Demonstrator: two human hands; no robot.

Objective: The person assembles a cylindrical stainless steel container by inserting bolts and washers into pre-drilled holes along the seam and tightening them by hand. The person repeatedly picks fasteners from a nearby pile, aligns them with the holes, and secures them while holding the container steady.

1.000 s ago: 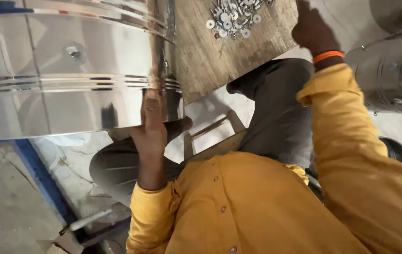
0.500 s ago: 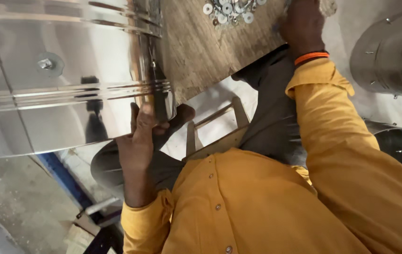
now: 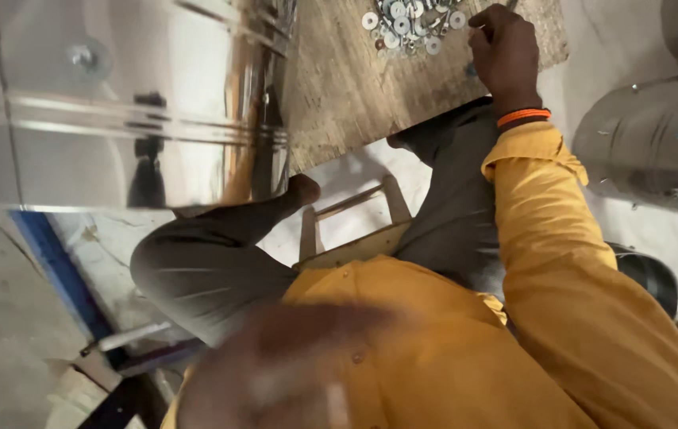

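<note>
Right hand (image 3: pixel 504 56) beside washers (image 3: pixel 410 24) on wooden board (image 3: pixel 347 95)

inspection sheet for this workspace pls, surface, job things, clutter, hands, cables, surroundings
surface: wooden board, bare and worn, resting over the person's lap.
job's things: pile of washers at the board's far edge; shiny metal drum lying on its side at the left.
clutter: wooden frame on the floor beneath the board.
hands: right hand at the washers, fingers curled, orange wristband; whether it holds anything cannot be told. A blurred shape close to the camera may be the left hand.
cables: nothing seen.
surroundings: second metal drum at the right; blue bar on the floor.
</note>
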